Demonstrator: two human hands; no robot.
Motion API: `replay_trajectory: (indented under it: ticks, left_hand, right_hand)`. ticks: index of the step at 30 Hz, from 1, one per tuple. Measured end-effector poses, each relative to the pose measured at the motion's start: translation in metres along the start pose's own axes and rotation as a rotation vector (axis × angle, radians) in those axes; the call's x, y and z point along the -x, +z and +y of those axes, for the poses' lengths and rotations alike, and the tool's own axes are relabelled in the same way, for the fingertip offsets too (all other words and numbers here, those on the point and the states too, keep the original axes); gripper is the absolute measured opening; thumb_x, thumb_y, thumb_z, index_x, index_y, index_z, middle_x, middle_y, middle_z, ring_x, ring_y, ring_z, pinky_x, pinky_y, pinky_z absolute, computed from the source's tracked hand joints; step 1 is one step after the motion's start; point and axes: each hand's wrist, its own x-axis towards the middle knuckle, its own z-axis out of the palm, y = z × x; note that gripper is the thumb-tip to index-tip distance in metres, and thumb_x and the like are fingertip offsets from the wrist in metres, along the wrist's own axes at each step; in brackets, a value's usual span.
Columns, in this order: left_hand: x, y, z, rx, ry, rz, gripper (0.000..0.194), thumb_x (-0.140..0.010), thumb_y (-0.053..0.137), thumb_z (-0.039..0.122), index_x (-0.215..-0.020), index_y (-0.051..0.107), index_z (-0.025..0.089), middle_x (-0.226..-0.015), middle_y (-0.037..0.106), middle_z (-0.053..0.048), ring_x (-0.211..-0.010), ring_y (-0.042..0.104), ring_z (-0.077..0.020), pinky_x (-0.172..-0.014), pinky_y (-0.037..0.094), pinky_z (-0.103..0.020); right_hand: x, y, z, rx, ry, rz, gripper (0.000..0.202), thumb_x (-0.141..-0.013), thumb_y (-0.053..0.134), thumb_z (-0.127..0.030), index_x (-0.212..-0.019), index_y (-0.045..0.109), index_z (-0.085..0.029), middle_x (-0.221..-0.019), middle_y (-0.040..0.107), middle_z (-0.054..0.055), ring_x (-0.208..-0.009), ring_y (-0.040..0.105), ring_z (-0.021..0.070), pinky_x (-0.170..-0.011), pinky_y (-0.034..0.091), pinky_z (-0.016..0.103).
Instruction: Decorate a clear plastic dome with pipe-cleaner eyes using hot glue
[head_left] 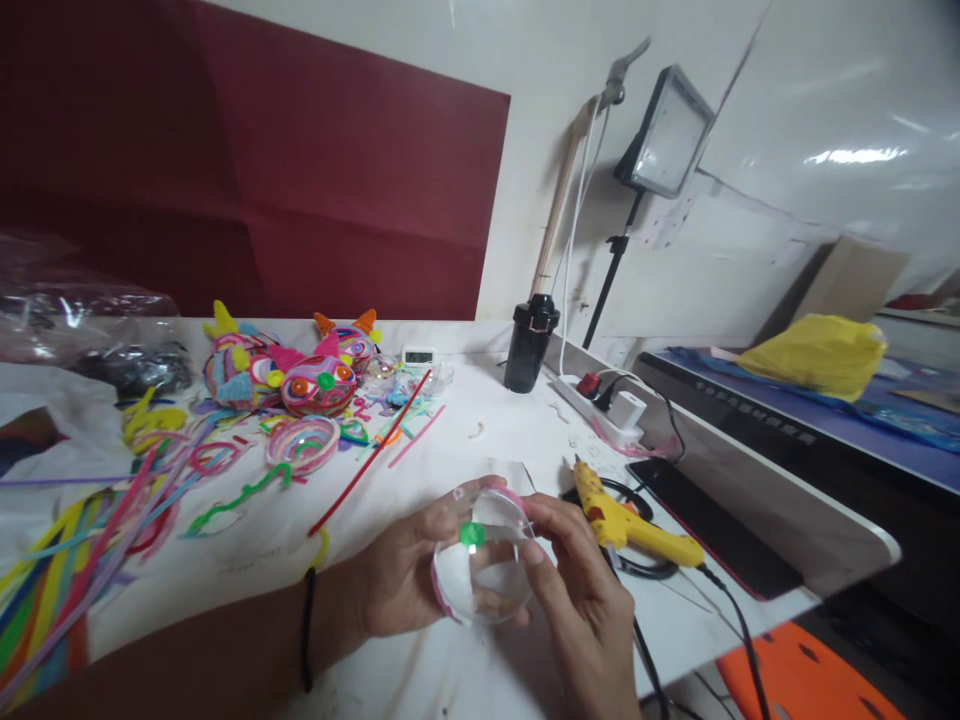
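Note:
Between both hands, over the front of the white table, is a clear plastic half-ball [499, 575] with white patches inside, a pink rim and a green round piece. My left hand [405, 570], with a black band at the wrist, is wrapped round its left side and underneath. On the right edge, my right hand [577, 590] presses with thumb and fingers. A yellow hot glue gun [637, 530] lies just beyond my right hand. Left of the hands, a red pipe cleaner [371, 450] and a green wavy one [240, 500] rest on the table.
Decorated balls with ears [319, 385] and a striped half-shell [303, 445] stand at the back left. Colourful strips [82, 560] cover the left side. A black bottle [532, 343], power strip [607, 415] and dark phone-like slab [705, 525] are at right. The glue gun's cord crosses the table edge.

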Motion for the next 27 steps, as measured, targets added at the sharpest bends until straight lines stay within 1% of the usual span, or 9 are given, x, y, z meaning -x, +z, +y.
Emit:
replay_trajectory:
  ticks: [4, 6, 12, 19, 22, 27]
  left_hand:
    - [0.0012, -0.0002, 0.0001, 0.011, 0.005, 0.001, 0.037, -0.084, 0.064, 0.024, -0.120, 0.062, 0.028, -0.129, 0.060, -0.007, -0.119, 0.056, -0.0303, -0.086, 0.051, -0.045]
    - [0.0011, 0.0007, 0.0004, 0.018, 0.012, 0.003, 0.037, -0.083, 0.065, 0.022, -0.119, 0.063, 0.027, -0.127, 0.060, -0.007, -0.118, 0.057, -0.0297, -0.085, 0.052, -0.045]
    - [-0.0004, 0.0020, 0.0001, 0.017, 0.006, -0.001, 0.037, -0.082, 0.064, 0.020, -0.118, 0.062, 0.026, -0.130, 0.058, -0.008, -0.119, 0.055, -0.0305, -0.086, 0.053, -0.046]
    - [0.0003, -0.0040, -0.0030, 0.042, 0.016, 0.007, 0.040, -0.084, 0.060, 0.017, -0.123, 0.059, 0.023, -0.129, 0.058, -0.009, -0.112, 0.059, -0.0281, -0.087, 0.052, -0.049]
    - [0.0000, -0.0023, -0.0030, 0.031, 0.023, -0.001, 0.037, -0.085, 0.058, 0.018, -0.122, 0.059, 0.023, -0.126, 0.060, -0.009, -0.111, 0.059, -0.0275, -0.088, 0.052, -0.048]
    - [-0.0015, 0.0034, -0.0025, -0.003, 0.026, -0.007, 0.035, -0.085, 0.060, 0.021, -0.119, 0.061, 0.024, -0.128, 0.060, -0.010, -0.110, 0.061, -0.0283, -0.087, 0.050, -0.046]
  right_hand:
    - [-0.0003, 0.0005, 0.0011, -0.004, -0.001, -0.005, 0.018, -0.091, 0.059, -0.027, -0.106, 0.068, -0.029, -0.109, 0.066, 0.003, -0.103, 0.061, 0.0197, -0.084, 0.050, 0.030]
    - [-0.0002, 0.0002, 0.0016, -0.010, 0.005, -0.010, 0.019, -0.091, 0.059, -0.027, -0.108, 0.067, -0.030, -0.110, 0.066, 0.003, -0.103, 0.061, 0.0195, -0.085, 0.050, 0.031]
    - [0.0000, -0.0014, 0.0009, -0.013, 0.022, -0.011, 0.018, -0.091, 0.059, -0.029, -0.107, 0.068, -0.029, -0.109, 0.066, 0.003, -0.100, 0.061, 0.0194, -0.083, 0.050, 0.030]
    - [0.0013, -0.0006, 0.0012, -0.056, 0.089, -0.026, 0.019, -0.091, 0.059, -0.032, -0.107, 0.068, -0.027, -0.108, 0.066, 0.005, -0.099, 0.061, 0.0206, -0.082, 0.049, 0.032]
    - [0.0006, -0.0011, 0.0020, -0.074, 0.119, -0.033, 0.019, -0.091, 0.059, -0.033, -0.107, 0.068, -0.026, -0.107, 0.065, 0.004, -0.098, 0.061, 0.0206, -0.082, 0.049, 0.032]
    - [0.0006, -0.0026, 0.0045, -0.072, 0.130, -0.020, 0.020, -0.090, 0.061, -0.035, -0.106, 0.068, -0.027, -0.106, 0.066, 0.004, -0.096, 0.061, 0.0205, -0.080, 0.050, 0.031]
